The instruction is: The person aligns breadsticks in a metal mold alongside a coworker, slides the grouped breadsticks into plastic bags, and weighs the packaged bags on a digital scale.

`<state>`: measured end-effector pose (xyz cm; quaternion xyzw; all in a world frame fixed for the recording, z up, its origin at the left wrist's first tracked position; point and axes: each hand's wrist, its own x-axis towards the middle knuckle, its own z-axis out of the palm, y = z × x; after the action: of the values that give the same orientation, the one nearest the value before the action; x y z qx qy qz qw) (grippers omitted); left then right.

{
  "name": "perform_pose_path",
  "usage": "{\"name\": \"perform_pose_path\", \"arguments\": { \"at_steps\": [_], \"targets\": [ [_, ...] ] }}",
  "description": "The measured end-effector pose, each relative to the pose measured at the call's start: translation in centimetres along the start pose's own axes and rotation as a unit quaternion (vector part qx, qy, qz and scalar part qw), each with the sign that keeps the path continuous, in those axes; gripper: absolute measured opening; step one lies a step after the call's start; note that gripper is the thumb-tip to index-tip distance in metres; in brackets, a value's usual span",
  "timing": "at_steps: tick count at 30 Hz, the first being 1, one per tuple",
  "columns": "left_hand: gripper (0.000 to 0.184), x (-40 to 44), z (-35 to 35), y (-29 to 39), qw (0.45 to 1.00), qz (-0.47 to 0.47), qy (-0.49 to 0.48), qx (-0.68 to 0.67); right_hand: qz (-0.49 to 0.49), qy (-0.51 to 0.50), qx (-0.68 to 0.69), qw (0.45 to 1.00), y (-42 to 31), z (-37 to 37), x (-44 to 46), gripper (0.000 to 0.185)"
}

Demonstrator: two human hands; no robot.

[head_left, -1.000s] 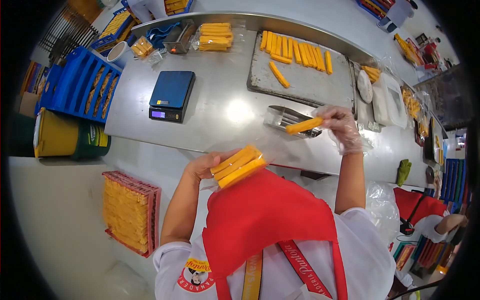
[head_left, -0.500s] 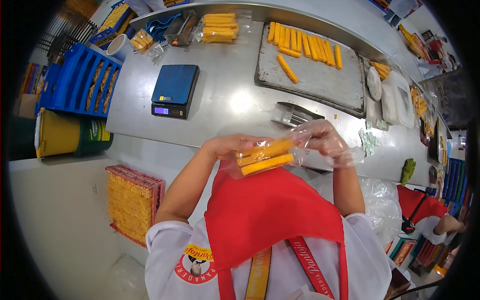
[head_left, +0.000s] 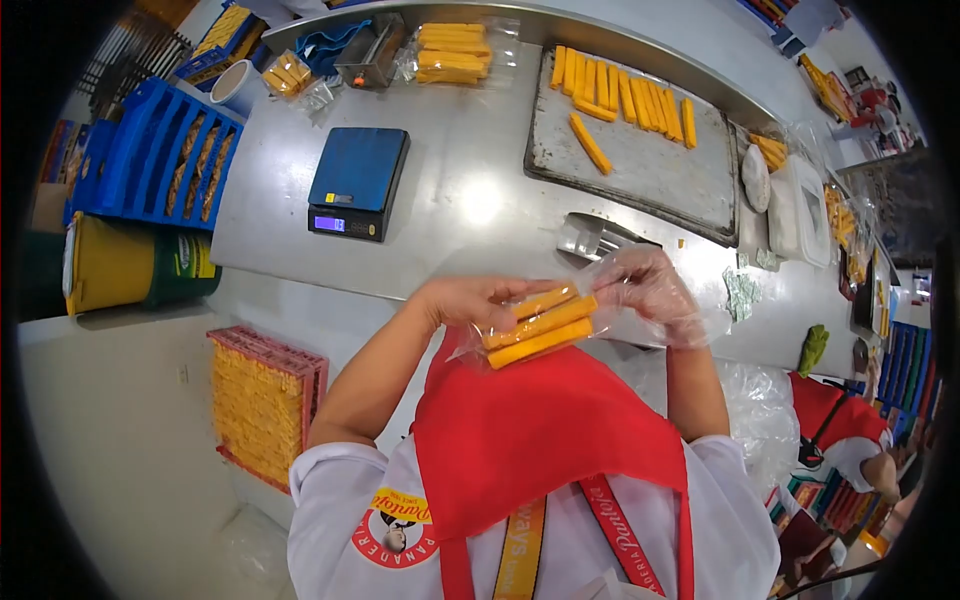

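Observation:
My left hand (head_left: 470,300), bare, is closed around one end of a clear plastic bag (head_left: 465,345) with several yellow bread sticks (head_left: 540,343) lying side by side in it. The bag is held in front of my red apron, slightly tilted. At its right end my right hand (head_left: 645,290), in a clear plastic glove, has its fingers bent and closed on the bag's edge; the fingertips are partly hidden by shiny film. Just beyond them on the table lie metal tongs (head_left: 605,238). A baking tray (head_left: 650,195) farther back carries more yellow sticks.
A digital scale (head_left: 358,180) stands on the steel table (head_left: 450,230). Packed sticks (head_left: 453,52) and a metal box (head_left: 370,55) are along the back edge. Left are blue crates (head_left: 155,160); right, a plastic container (head_left: 800,210). A red crate (head_left: 268,400) stands below.
The bag has tilted a little more and sits slightly lower, its sticks showing more clearly. Both hands stay on it. The view has shifted a little, and a person at the right has moved.

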<state>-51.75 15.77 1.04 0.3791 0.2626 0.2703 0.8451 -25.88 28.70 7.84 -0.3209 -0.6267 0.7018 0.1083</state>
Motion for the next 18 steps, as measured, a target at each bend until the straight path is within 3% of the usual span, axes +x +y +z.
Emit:
{"name": "perform_pose_path", "arguments": {
  "at_steps": [4, 6, 8, 9, 10, 12, 14, 16, 18],
  "targets": [
    [0.12, 0.7, -0.1, 0.1, 0.989, 0.004, -0.034, 0.143, 0.015, -0.043, -0.122, 0.991, 0.2, 1.2, 0.9, 0.015],
    [0.127, 0.4, -0.2, 1.1, 0.99, -0.016, -0.006, 0.142, 0.11, -0.053, -0.282, 0.952, -1.0, 1.6, 0.7, 0.021],
    [0.128, 0.2, -0.7, 2.3, 0.97, -0.109, 0.018, 0.218, 0.079, -0.013, -0.316, 0.945, -1.3, 1.7, 0.2, 0.026],
    [0.123, -0.2, -1.1, 2.9, 0.947, -0.027, 0.076, 0.311, 0.031, 0.091, -0.288, 0.953, -0.3, 1.0, -0.2, 0.026],
    [0.123, -0.6, -1.5, 4.7, 0.946, -0.028, 0.074, 0.315, -0.017, 0.194, -0.254, 0.947, 0.7, 0.2, -0.7, 0.026],
    [0.11, -1.2, -3.6, 9.4, 0.848, -0.056, 0.158, 0.503, -0.051, 0.31, -0.203, 0.927, 2.3, -1.6, -1.9, 0.028],
    [0.102, -1.4, -8.6, 10.2, 0.716, 0.074, 0.291, 0.63, -0.004, 0.338, -0.189, 0.922, 2.8, -2.8, -4.2, 0.025],
    [0.098, -1.3, -9.9, 14.5, 0.637, -0.022, 0.365, 0.679, 0.046, 0.368, -0.172, 0.913, 3.6, -3.0, -6.1, 0.021],
    [0.094, -0.1, -13.7, 16.2, 0.551, -0.001, 0.397, 0.734, 0.051, 0.407, -0.145, 0.9, 5.7, -2.8, -7.1, 0.022]
  ]
}}
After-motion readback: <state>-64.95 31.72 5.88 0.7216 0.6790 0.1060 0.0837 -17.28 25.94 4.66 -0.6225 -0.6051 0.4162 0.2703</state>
